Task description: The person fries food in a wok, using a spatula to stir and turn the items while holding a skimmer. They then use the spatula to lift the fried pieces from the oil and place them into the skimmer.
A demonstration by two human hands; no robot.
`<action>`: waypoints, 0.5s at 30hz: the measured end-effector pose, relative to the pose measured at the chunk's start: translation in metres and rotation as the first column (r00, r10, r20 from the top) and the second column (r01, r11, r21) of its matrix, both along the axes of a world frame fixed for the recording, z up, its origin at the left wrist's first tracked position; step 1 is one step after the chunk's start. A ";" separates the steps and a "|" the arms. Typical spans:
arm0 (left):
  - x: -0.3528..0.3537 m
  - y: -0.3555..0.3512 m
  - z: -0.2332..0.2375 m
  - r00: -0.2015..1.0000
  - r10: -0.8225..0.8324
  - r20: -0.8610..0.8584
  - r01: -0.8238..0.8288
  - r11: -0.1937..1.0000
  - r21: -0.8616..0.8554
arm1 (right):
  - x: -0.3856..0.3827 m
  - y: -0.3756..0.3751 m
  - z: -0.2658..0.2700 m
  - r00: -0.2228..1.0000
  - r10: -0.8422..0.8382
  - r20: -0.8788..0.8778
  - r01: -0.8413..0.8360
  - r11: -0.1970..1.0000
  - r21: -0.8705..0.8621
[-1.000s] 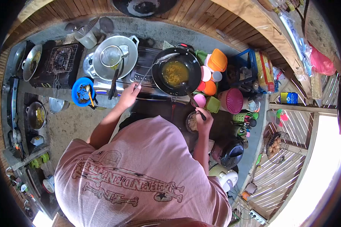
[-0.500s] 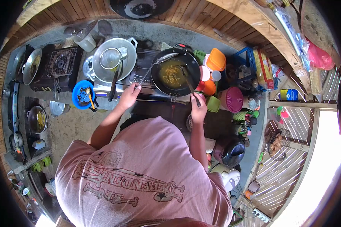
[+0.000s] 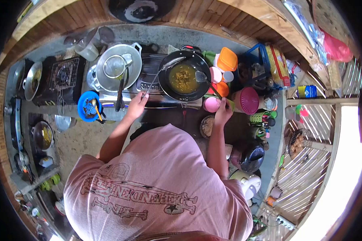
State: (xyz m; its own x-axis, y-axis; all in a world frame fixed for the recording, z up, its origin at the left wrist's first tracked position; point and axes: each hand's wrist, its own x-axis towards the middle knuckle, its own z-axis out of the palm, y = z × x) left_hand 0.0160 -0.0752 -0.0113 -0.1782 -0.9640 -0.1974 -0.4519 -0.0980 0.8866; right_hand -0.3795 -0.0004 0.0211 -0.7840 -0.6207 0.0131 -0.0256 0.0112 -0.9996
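Note:
A black wok (image 3: 170, 90) on the stove holds yellowish oil with small browned pieces (image 3: 183, 78) floating in it. My left hand (image 3: 137, 105) is closed on the thin handle of a metal ladle (image 3: 173, 63), whose head rests over the wok's upper left rim. My right hand (image 3: 223, 113) grips the dark handle of a spatula (image 3: 201, 76); its flat blade is over the right side of the oil. Left of the wok, a large metal pot (image 3: 135, 72) holds a round strainer (image 3: 114, 66) and a dark-handled utensil.
A blue bowl (image 3: 84, 111) with an orange-handled spoon stands left of the stove front. Orange and pink containers (image 3: 227, 59) crowd the wok's right side. Farther right are a pink lidded tub (image 3: 248, 101) and a blue basket (image 3: 265, 58). A grill burner (image 3: 64, 74) is at far left.
My right hand has moved right, and the spatula blade has shifted from the middle of the oil to the wok's right side. My left hand still holds the ladle at the rim.

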 end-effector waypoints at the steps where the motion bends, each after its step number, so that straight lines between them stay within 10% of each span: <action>1: -0.001 -0.001 -0.004 1.000 -0.021 0.009 0.021 1.000 -0.008 | 0.001 -0.007 -0.002 1.000 -0.021 0.009 0.021 1.000 -0.008; 11: 0.010 -0.002 -0.005 0.999 0.018 -0.035 -0.013 0.990 0.141 | 0.008 -0.053 -0.043 0.975 -0.084 0.203 0.032 0.969 0.246; 15: 0.008 -0.001 -0.007 0.995 0.033 -0.089 -0.026 0.997 0.079 | 0.023 -0.033 -0.014 0.947 -0.007 0.322 -0.005 0.999 0.037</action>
